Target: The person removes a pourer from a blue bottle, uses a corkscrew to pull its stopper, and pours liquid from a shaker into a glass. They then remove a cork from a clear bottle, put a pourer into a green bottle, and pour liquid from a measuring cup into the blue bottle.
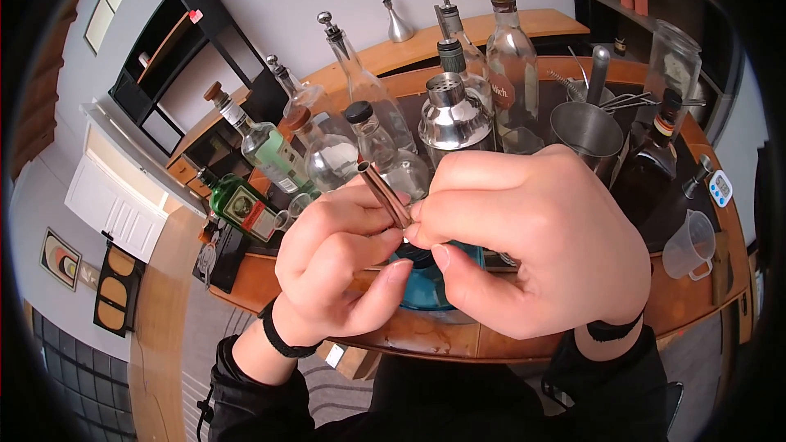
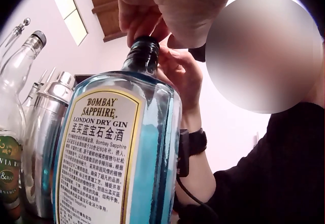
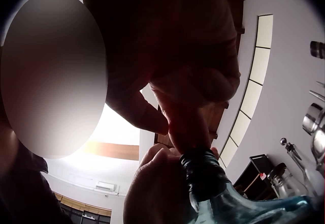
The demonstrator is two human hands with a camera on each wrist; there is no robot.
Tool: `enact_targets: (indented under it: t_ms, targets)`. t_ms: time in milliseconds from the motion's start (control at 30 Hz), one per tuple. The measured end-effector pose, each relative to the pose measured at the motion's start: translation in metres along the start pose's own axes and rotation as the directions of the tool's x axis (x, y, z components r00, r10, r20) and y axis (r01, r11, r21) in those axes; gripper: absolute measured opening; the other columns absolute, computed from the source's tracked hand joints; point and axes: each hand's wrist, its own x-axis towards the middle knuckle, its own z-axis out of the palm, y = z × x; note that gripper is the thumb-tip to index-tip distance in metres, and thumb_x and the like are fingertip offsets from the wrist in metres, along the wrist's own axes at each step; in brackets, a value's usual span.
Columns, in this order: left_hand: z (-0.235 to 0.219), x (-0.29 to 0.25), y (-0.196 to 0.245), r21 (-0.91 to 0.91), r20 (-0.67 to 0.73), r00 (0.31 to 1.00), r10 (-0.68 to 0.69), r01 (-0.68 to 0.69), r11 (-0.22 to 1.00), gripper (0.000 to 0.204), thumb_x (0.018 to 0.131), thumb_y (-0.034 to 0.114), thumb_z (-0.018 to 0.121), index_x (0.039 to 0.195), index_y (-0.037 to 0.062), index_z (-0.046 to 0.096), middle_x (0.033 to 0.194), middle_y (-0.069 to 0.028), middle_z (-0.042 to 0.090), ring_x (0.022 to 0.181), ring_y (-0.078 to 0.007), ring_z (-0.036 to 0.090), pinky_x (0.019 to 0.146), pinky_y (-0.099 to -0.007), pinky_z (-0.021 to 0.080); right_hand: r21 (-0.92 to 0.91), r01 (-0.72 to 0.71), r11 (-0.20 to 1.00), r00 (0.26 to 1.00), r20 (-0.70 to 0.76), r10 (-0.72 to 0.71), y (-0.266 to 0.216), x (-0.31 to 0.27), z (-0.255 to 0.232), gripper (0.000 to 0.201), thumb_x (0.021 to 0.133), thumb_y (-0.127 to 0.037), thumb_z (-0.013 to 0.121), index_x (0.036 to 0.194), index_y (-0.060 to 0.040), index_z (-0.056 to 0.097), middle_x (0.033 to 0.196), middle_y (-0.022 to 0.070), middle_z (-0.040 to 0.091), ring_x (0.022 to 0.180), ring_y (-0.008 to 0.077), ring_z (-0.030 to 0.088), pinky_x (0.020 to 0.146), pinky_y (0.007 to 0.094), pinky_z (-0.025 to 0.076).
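Note:
A copper-coloured slim pour spout (image 1: 381,191) slants up between both hands in the head view. My left hand (image 1: 332,258) holds it with curled fingers, the thumb near its lower end. From the other side, the bent fingers of my right hand (image 1: 536,233) pinch close to the spout's base. Beneath them stands a blue Bombay Sapphire gin bottle (image 2: 158,168), its large label facing the left wrist camera. Its dark neck (image 3: 200,170) is right under the fingers in the right wrist view. The fingers hide the spout's lower end.
Behind the hands stand a metal cocktail shaker (image 1: 454,119), several glass bottles and a metal mixing tin (image 1: 588,129) with bar tools. A green bottle (image 1: 243,206) is at left. A plastic measuring jug (image 1: 689,245) and a timer (image 1: 720,189) lie near the right edge.

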Motion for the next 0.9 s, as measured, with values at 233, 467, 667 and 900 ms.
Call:
enact_targets:
  t_ms: [233,467,667,900]
  targets:
    - [0.010,-0.042,0.006,0.054,-0.017,0.985,-0.171,0.171,0.984,0.053,0.074,0.011,0.074,0.121,-0.0034,0.053,0.123,-0.0231,0.056,0.117,-0.0347,0.055,0.101,-0.0448,0.043,0.076,-0.067,0.995,0.996,0.067,0.062,0.005,0.001,-0.010,0.014,0.077,-0.002,0.064,0.091,-0.0027,0.068,0.082,0.0082,0.065,0.054,0.0160,0.060,0.044,0.0259,0.044]
    - [0.013,-0.063,0.028,-0.434,0.163,0.826,-0.539,0.551,0.713,0.103,0.080,0.018,0.075,0.152,0.0038,0.002,0.153,-0.0230,0.023,0.140,-0.0340,0.033,0.113,-0.0465,0.028,0.102,0.004,0.995,0.995,-0.102,0.006,0.008,-0.001,-0.015,0.012,0.081,0.002,0.060,0.091,0.0009,0.067,0.083,0.0094,0.064,0.056,0.0146,0.060,0.049,0.0239,0.048]
    - [0.020,-0.052,0.023,-0.436,0.442,0.677,-0.588,0.735,0.519,0.107,0.077,0.013,0.081,0.152,0.0041,0.005,0.152,-0.0151,0.025,0.142,-0.0253,0.025,0.115,-0.0421,0.024,0.109,-0.061,0.992,0.990,-0.120,0.074,0.000,-0.003,-0.022,0.016,0.078,0.003,0.059,0.091,0.0007,0.068,0.082,0.0091,0.065,0.055,0.0107,0.058,0.050,0.0218,0.042]
    - [0.032,-0.055,0.016,-0.300,0.469,0.626,-0.622,0.776,0.555,0.105,0.070,0.025,0.088,0.144,-0.0026,0.018,0.137,-0.0188,0.043,0.131,-0.0257,0.041,0.110,-0.0377,0.033,0.090,-0.170,0.981,0.978,-0.105,0.179,-0.011,-0.003,-0.028,0.014,0.078,0.001,0.059,0.089,0.0008,0.068,0.084,0.0098,0.067,0.053,0.0099,0.054,0.052,0.0230,0.041]
